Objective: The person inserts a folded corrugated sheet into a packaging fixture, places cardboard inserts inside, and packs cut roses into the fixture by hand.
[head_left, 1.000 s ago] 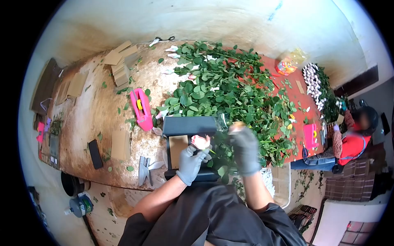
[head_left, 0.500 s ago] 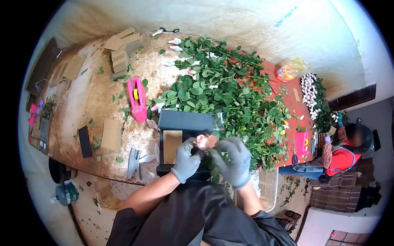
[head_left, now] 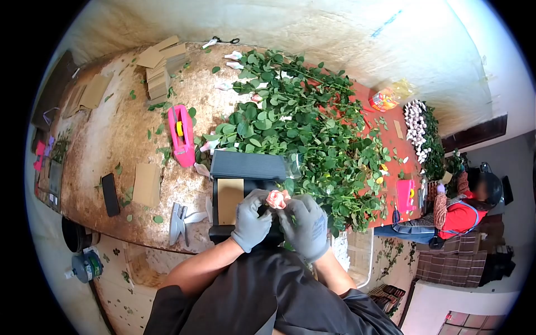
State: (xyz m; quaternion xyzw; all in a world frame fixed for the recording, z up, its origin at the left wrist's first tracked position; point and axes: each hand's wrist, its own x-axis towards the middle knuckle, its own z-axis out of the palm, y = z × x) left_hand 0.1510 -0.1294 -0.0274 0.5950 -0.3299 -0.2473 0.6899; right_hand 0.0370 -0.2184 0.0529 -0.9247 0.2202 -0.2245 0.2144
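Observation:
A pink rose [head_left: 276, 199] is between my two gloved hands, its bloom tilted up toward me. My left hand [head_left: 252, 220] has its fingers curled against the left side of the bloom. Closed at the bloom's lower right is my right hand [head_left: 305, 226]; its fingertips are partly hidden. Just beyond them stands a black box-like stand [head_left: 248, 166] with a brown cardboard piece [head_left: 230, 201] in it. Right of the stand, a large pile of leafy rose stems [head_left: 312, 128] covers the table, several blooms in white wraps at its left.
Left on the table [head_left: 111, 151] lie a pink tape dispenser [head_left: 181, 135], a metal stapler-like tool [head_left: 178, 223], a black phone [head_left: 110, 194], a cardboard sheet [head_left: 146, 184] and stacked cardboard [head_left: 159, 78]. At far right, a co-worker [head_left: 460, 215] stands beside wrapped roses [head_left: 416, 128].
My right hand has come in from the right and lower, closing against the rose. The bloom now faces me more. My left hand stays at it. The view has shifted slightly.

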